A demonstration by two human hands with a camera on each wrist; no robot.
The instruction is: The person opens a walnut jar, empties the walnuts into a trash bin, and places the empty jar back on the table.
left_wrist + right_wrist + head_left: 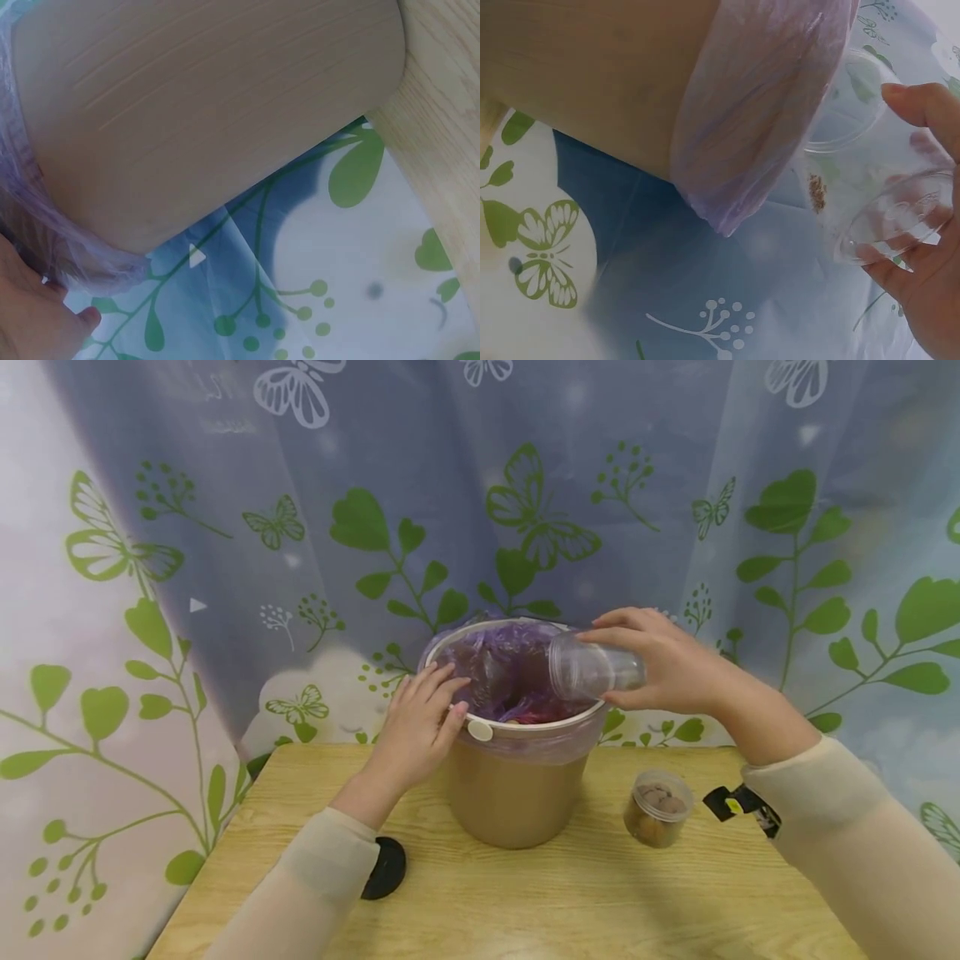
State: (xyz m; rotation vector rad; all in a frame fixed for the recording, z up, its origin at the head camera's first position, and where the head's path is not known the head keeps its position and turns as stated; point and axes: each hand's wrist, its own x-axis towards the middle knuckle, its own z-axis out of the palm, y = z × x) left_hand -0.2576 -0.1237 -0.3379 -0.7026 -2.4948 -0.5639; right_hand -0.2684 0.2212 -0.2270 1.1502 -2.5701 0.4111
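Note:
My right hand (pixel 660 660) grips a clear plastic jar (pixel 592 667), tipped on its side with its mouth over the right rim of a brown trash bin (pixel 517 793). In the right wrist view, some brown crumbs (pixel 817 193) cling inside the jar. A purple plastic bag (pixel 487 647) lines the bin and folds over its rim. My left hand (pixel 420 718) rests on the bin's left rim, fingers stretched over the edge. To the right of the bin stands a second clear jar (pixel 654 827), uncovered, with brown round pieces (pixel 660 798) inside.
A black round lid (pixel 386 868) lies on the wooden table (pixel 510 902), partly hidden by my left sleeve. Behind the table hangs a curtain (pixel 420 460) with green leaves and butterflies. A black strap piece (pixel 738 806) sticks out at my right cuff.

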